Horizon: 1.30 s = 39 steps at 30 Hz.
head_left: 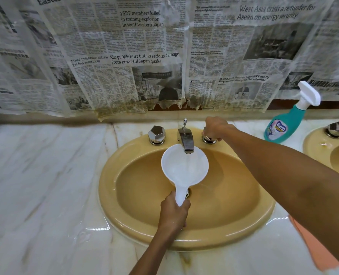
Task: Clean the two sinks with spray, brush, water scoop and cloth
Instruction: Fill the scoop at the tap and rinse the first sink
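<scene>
A yellow oval sink (234,215) is set in a marble counter. My left hand (174,213) grips the handle of a white water scoop (184,165), whose bowl sits under the chrome faucet (186,138). Water runs from the spout into the scoop. My right hand (216,126) is closed over the right tap knob (209,139). The left tap knob (156,134) stands free. A teal spray bottle (287,122) with a white trigger stands on the counter at the back right. A second yellow sink (313,149) shows at the right edge. An orange cloth (311,247) lies on the counter under my right forearm.
Newspaper sheets (144,56) cover the wall behind the sinks. The marble counter (45,185) stretches to the left. The second sink has its own chrome knob (338,129).
</scene>
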{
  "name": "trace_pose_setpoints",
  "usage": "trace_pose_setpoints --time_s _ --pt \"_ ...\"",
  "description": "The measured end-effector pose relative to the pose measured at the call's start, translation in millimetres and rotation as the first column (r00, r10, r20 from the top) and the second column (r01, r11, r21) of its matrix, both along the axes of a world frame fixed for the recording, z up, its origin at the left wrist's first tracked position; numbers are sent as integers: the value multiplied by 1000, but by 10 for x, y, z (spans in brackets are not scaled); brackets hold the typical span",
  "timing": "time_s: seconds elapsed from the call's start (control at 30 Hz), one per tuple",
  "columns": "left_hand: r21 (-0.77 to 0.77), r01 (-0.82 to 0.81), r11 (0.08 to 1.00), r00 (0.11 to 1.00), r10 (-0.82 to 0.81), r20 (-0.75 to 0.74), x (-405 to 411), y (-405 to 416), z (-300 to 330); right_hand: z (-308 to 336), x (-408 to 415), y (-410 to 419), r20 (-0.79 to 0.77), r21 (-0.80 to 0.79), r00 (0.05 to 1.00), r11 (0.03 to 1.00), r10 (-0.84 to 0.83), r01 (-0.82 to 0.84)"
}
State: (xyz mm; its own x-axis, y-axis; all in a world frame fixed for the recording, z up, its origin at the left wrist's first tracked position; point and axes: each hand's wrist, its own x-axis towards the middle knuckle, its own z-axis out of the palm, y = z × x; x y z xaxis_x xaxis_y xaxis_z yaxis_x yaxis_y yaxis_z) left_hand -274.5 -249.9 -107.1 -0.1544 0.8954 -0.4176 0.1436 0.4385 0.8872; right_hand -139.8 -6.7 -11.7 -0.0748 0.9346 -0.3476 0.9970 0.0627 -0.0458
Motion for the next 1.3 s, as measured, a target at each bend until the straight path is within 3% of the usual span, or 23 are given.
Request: trace_pose_setpoints --time_s 0.63,1.3 --pt "-9 28 1000 999 -27 24 -15 -47 92 -58 62 27 150 14 977 988 150 -154" --pt "-15 40 999 997 -38 62 -41 -68 133 -55 40 56 185 6 971 988 151 -155"
